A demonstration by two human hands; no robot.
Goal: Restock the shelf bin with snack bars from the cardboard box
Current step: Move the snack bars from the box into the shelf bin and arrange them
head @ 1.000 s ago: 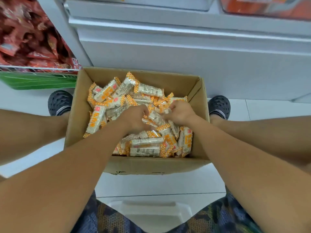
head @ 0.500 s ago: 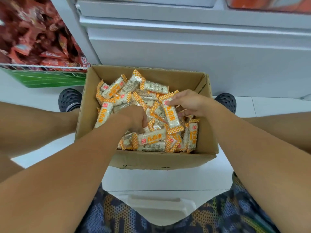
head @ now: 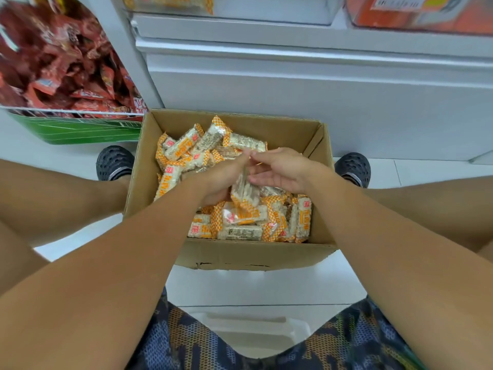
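- Writing on the wrappers was too blurred to read.
- Both my grips, left hand and right hand, clasped white, orange-checked snack bars above the cardboard box.

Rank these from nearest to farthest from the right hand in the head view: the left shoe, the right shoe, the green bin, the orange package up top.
From the right hand:
1. Right shoe, just right of the box.
2. Left shoe, left of the box.
3. Orange package, top right, and green bin, far left: too close to call.
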